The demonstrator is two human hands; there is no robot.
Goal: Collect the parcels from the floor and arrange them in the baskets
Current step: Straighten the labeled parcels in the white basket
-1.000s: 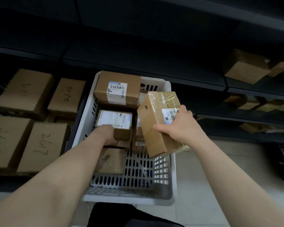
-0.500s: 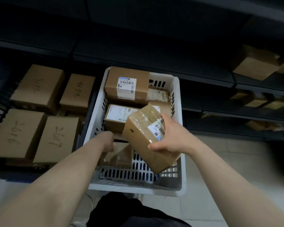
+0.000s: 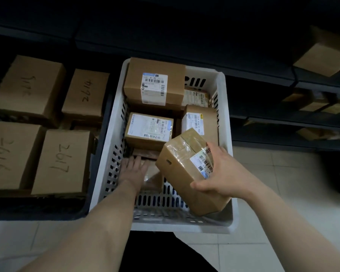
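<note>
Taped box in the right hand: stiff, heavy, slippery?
Probably stiff: the taped box shows square edges under the right hand. Likely light for its size, since one hand holds it tilted over the basket. The glossy tape across its top may be slick, so fingers could slide there.

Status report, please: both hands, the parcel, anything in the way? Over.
Right hand grips taped parcel, tilted above near right corner of white basket. Left hand flat on low parcel inside. Labelled boxes fill far half.
</note>
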